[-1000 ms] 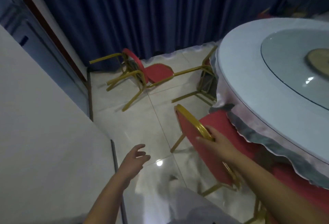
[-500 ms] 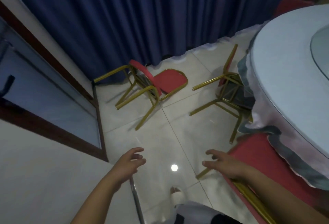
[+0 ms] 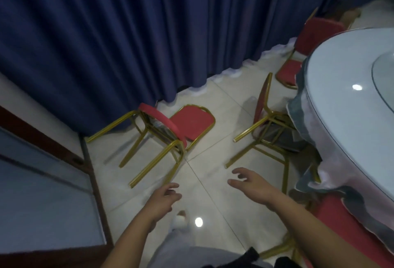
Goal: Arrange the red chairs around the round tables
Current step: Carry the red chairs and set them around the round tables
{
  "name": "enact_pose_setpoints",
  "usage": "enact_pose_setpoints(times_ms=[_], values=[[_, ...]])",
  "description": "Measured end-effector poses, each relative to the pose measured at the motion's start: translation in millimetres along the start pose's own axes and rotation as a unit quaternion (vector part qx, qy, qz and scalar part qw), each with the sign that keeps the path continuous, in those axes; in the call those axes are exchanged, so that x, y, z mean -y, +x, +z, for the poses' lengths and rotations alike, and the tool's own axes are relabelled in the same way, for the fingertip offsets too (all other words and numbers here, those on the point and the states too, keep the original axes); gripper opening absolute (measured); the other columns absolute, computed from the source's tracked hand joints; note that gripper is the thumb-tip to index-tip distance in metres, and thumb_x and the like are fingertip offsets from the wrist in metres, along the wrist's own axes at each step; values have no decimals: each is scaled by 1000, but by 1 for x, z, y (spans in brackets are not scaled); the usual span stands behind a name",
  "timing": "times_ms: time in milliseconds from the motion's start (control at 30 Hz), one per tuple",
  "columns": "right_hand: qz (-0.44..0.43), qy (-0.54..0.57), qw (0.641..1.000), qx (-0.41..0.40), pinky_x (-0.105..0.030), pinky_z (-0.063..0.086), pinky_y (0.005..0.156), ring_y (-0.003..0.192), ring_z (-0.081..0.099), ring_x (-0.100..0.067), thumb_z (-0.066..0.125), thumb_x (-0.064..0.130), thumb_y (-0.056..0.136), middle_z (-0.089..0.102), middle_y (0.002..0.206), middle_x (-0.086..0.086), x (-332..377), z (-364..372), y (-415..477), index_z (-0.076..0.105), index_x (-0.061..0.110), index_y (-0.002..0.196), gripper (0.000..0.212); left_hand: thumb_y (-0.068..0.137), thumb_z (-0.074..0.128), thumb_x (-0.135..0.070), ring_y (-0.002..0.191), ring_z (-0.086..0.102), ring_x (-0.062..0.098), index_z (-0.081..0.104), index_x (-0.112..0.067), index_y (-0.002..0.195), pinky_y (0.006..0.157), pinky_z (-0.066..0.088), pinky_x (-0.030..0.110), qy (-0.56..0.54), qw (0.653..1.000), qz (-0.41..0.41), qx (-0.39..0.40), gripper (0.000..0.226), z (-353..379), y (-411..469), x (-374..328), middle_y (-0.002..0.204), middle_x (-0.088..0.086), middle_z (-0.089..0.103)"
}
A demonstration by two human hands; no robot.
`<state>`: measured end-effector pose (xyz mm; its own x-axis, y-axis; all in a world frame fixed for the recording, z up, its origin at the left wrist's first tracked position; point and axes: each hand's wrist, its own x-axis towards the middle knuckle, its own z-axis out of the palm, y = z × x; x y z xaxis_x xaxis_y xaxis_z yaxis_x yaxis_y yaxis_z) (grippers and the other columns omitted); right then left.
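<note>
Both my hands hang over the tiled floor [image 3: 215, 154] with nothing in them: my left hand [image 3: 164, 200] has its fingers loosely curled, and my right hand [image 3: 253, 184] has its fingers spread and reaching forward. Ahead of my left hand, 1 red chair [image 3: 191, 121] lies tipped over just in front of the blue curtain [image 3: 128, 33], its gold legs pointing towards me and to the left. Ahead of my right hand, a 2nd tipped chair [image 3: 261, 101] lies against the cloth skirt of the round worktop [image 3: 341, 97], legs out towards the floor. A 3rd chair [image 3: 315, 33] stands upright at the worktop's far edge, and a 4th chair's red seat [image 3: 332, 214] shows under the cloth at my right forearm.
</note>
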<state>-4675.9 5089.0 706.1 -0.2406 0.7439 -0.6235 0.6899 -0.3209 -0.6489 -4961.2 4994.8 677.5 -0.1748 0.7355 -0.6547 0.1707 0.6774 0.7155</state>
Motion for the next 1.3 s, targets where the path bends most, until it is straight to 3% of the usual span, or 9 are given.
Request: enact_pose_setpoints(times_ms=[133, 267, 433, 567, 667, 867, 1000, 1100, 1300], values=[[42, 39, 997, -46, -29, 41, 88, 109, 50, -14, 61, 60, 87, 50, 136, 0, 56, -9, 40, 50, 33, 135, 57, 90, 65, -25, 111, 57, 17, 59, -30, 124, 96, 49, 41, 45, 999, 25, -7, 35, -62, 69, -59, 126, -5, 56], [48, 85, 990, -97, -32, 43, 94, 112, 51, -14, 62, 58, 86, 52, 134, 2, 92, -20, 70, 51, 36, 131, 51, 92, 63, -25, 115, 48, 12, 56, -35, 124, 88, 44, 30, 112, 991, 65, 32, 34, -84, 138, -125, 124, -10, 46], [109, 110, 978, -140, -36, 47, 99, 117, 52, -17, 63, 56, 87, 51, 137, -1, 94, -62, 106, 48, 35, 136, 55, 90, 66, -18, 96, 56, 9, 55, -27, 127, 75, 46, 23, 163, 977, 91, 104, 39, -62, 221, -206, 120, 0, 56], [125, 139, 963, -193, -36, 50, 96, 114, 54, -16, 65, 54, 86, 53, 136, -2, 92, -107, 173, 49, 36, 135, 54, 90, 67, -22, 101, 54, 11, 51, -33, 133, 78, 49, 28, 218, 959, 94, 154, 47, -27, 305, -271, 125, -6, 49], [129, 163, 955, -213, -36, 49, 96, 114, 54, -16, 67, 53, 84, 53, 138, -4, 96, -149, 239, 48, 31, 138, 61, 90, 67, -13, 111, 51, 15, 53, -28, 128, 86, 45, 27, 232, 951, 122, 164, 43, -1, 366, -330, 133, 1, 51], [144, 234, 935, -226, -30, 45, 90, 117, 54, -17, 69, 48, 86, 55, 138, -7, 125, -262, 342, 48, 25, 140, 63, 91, 67, -10, 101, 52, 4, 53, -26, 130, 73, 45, 10, 301, 924, 120, 202, 45, 25, 450, -455, 119, -7, 52], [128, 223, 938, -234, -33, 45, 102, 125, 54, -21, 69, 44, 88, 53, 141, -8, 140, -335, 400, 45, 19, 144, 67, 92, 66, -11, 102, 61, 13, 59, -22, 124, 91, 51, 30, 304, 927, 136, 173, 34, 36, 518, -528, 118, -3, 59], [111, 230, 936, -243, -40, 46, 106, 122, 57, -22, 70, 41, 87, 58, 138, -7, 152, -372, 435, 47, 17, 142, 64, 90, 68, -22, 107, 55, 10, 57, -32, 124, 89, 46, 29, 325, 919, 138, 177, 37, 44, 560, -563, 126, -2, 51], [132, 265, 921, -252, -34, 49, 97, 108, 61, -17, 73, 42, 85, 62, 130, -5, 148, -429, 499, 51, 19, 137, 61, 94, 62, -20, 117, 46, 17, 52, -37, 125, 88, 41, 29, 390, 886, 144, 204, 37, 86, 671, -642, 137, 2, 45]])
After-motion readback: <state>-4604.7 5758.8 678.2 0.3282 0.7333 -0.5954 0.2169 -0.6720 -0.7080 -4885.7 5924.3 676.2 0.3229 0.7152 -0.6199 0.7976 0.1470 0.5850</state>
